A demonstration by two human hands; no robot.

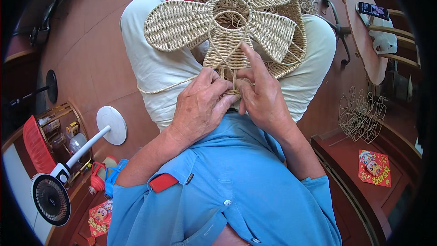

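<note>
Head view: pinches bare spokes (235,77) at the near end of lower petal (225,57) with left hand (200,95); curls right hand (263,84) beside same spokes, extending index over weave, can't tell exact hold. Rests flower-shaped woven piece (200,18) over lap (157,107), between thighs. Apparently mid-weaving petal end; next likely calls for drawing loose cord (169,88) across spokes, snugging evenly.

Bare forearms (152,157) angle inward, left grip (199,99) curled, right grip (266,95) with index finger (256,62) extended
</note>
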